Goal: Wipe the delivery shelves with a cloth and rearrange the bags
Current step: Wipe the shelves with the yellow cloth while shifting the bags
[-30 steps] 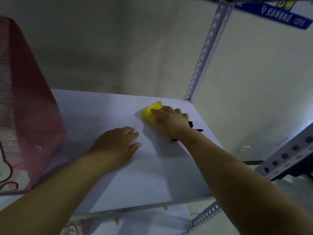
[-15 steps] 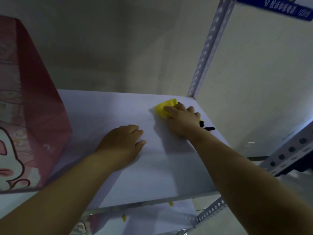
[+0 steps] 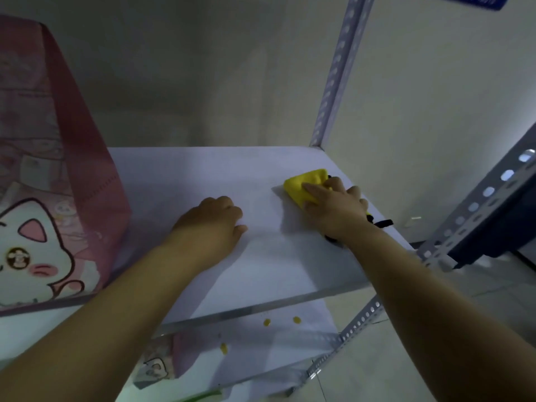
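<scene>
A white shelf board spans the middle of the view. My right hand presses a yellow cloth flat against the board near its far right corner, fingers laid over the cloth. My left hand rests on the board's middle with fingers curled under, holding nothing. A pink bag with a cartoon cat stands upright on the left end of the same shelf.
A perforated metal upright rises at the shelf's back right corner and another slants at the right. A lower shelf shows small yellow spots and another pink cat bag. A black strap lies by my right wrist.
My right hand has slid the yellow cloth to the right and toward the back corner of the shelf. My left hand has stayed in place, its fingers curling under a little more.
</scene>
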`<action>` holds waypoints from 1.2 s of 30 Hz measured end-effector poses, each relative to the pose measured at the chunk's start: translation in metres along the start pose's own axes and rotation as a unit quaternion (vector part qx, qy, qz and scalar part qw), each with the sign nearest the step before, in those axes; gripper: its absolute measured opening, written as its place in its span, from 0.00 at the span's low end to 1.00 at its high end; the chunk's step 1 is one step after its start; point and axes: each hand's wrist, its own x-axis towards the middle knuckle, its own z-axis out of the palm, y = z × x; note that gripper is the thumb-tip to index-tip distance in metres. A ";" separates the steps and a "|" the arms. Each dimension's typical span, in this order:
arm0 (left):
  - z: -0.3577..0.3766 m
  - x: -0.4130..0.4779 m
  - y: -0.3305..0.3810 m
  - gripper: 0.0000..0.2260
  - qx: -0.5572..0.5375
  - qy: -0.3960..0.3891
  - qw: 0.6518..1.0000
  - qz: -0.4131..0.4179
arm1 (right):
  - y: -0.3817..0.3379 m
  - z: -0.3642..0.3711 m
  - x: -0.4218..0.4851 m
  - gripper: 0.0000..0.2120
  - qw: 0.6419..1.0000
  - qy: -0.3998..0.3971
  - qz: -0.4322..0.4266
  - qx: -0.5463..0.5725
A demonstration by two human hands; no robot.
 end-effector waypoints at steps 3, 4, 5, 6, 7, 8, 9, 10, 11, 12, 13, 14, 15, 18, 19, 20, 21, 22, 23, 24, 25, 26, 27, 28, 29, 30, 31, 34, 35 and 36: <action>-0.001 -0.022 -0.004 0.13 -0.010 0.019 0.999 0.026 | -0.002 -0.004 -0.037 0.20 0.993 -0.012 -0.108 0.036; 0.000 -0.029 -0.005 0.13 -0.022 0.027 0.999 0.038 | -0.001 -0.007 -0.048 0.20 0.990 -0.024 -0.133 0.047; 0.002 -0.037 -0.007 0.13 -0.031 0.037 0.997 0.052 | 0.002 -0.011 -0.057 0.21 0.987 -0.034 -0.146 0.061; 0.003 -0.044 -0.008 0.13 -0.037 0.046 0.996 0.066 | 0.005 -0.013 -0.065 0.21 0.986 -0.037 -0.145 0.077; 0.004 -0.051 -0.009 0.14 -0.041 0.056 0.995 0.078 | 0.007 -0.015 -0.071 0.21 0.987 -0.032 -0.128 0.092; 0.004 -0.057 -0.011 0.14 -0.043 0.064 0.993 0.085 | 0.007 -0.016 -0.075 0.22 0.990 -0.021 -0.101 0.096; 0.004 -0.062 -0.013 0.13 -0.044 0.072 0.992 0.091 | 0.006 -0.015 -0.079 0.23 0.994 -0.007 -0.070 0.081; 0.004 -0.068 -0.015 0.12 -0.044 0.080 0.991 0.097 | 0.002 -0.011 -0.083 0.23 0.998 0.010 -0.041 0.051; 0.005 -0.073 -0.017 0.11 -0.043 0.086 0.990 0.103 | -0.004 -0.008 -0.086 0.23 0.999 0.026 -0.015 0.020; 0.006 -0.077 -0.019 0.11 -0.043 0.092 0.989 0.109 | -0.012 -0.005 -0.089 0.23 0.999 0.038 0.008 0.001; 0.006 -0.081 -0.020 0.11 -0.044 0.097 0.988 0.112 | -0.019 -0.003 -0.091 0.23 0.999 0.043 0.029 -0.005; 0.006 -0.085 -0.021 0.11 -0.045 0.103 0.987 0.112 | -0.027 -0.003 -0.094 0.22 0.998 0.046 0.046 -0.005; 0.006 -0.088 -0.022 0.12 -0.047 0.109 0.987 0.111 | -0.034 -0.002 -0.097 0.22 0.997 0.048 0.055 -0.005; 0.005 -0.096 -0.022 0.12 -0.046 0.112 0.986 0.111 | -0.057 0.003 -0.109 0.21 0.999 0.048 0.024 0.001; 0.004 -0.098 -0.022 0.13 -0.041 0.108 0.987 0.109 | -0.063 0.004 -0.115 0.20 0.999 0.045 0.001 0.008; 0.003 -0.101 -0.022 0.13 -0.037 0.103 0.988 0.106 | -0.068 0.004 -0.121 0.20 0.999 0.040 -0.020 0.018; 0.001 -0.104 -0.022 0.14 -0.036 0.100 0.989 0.104 | -0.071 0.003 -0.125 0.21 0.998 0.031 -0.037 0.028; -0.002 -0.107 -0.023 0.14 -0.040 0.097 0.989 0.101 | -0.072 -0.001 -0.129 0.21 0.998 0.018 -0.047 0.037; -0.004 -0.111 -0.024 0.14 -0.047 0.095 0.989 0.099 | -0.071 -0.005 -0.132 0.21 0.998 0.004 -0.051 0.046; -0.008 -0.115 -0.025 0.14 -0.053 0.095 0.989 0.097 | -0.070 -0.009 -0.135 0.21 0.997 -0.005 -0.053 0.060; -0.011 -0.120 -0.026 0.14 -0.058 0.097 0.989 0.095 | -0.070 -0.013 -0.139 0.20 0.995 -0.004 -0.053 0.079; -0.015 -0.125 -0.027 0.13 -0.062 0.103 0.988 0.093 | -0.070 -0.016 -0.142 0.19 0.993 0.012 -0.052 0.103; -0.019 -0.130 -0.029 0.13 -0.068 0.113 0.987 0.092 | -0.072 -0.020 -0.146 0.17 0.990 0.042 -0.052 0.126; -0.023 -0.136 -0.030 0.12 -0.075 0.126 0.985 0.091 | -0.075 -0.023 -0.149 0.16 0.985 0.078 -0.057 0.145; -0.027 -0.141 -0.031 0.11 -0.085 0.142 0.982 0.092 | -0.078 -0.026 -0.151 0.14 0.978 0.112 -0.069 0.164; -0.031 -0.147 -0.031 0.10 -0.096 0.159 0.978 0.093 | -0.083 -0.029 -0.153 0.13 0.970 0.135 -0.086 0.183; -0.035 -0.152 -0.031 0.09 -0.105 0.175 0.975 0.093 | -0.089 -0.032 -0.153 0.11 0.962 0.147 -0.105 0.205; -0.048 -0.168 -0.030 0.11 -0.115 0.211 0.967 0.084 | -0.110 -0.042 -0.151 0.09 0.942 0.147 -0.165 0.254; -0.052 -0.174 -0.031 0.12 -0.116 0.220 0.966 0.074 | -0.118 -0.043 -0.150 0.08 0.936 0.147 -0.186 0.260; -0.055 -0.179 -0.033 0.13 -0.116 0.226 0.965 0.061 | -0.126 -0.044 -0.149 0.07 0.931 0.145 -0.205 0.265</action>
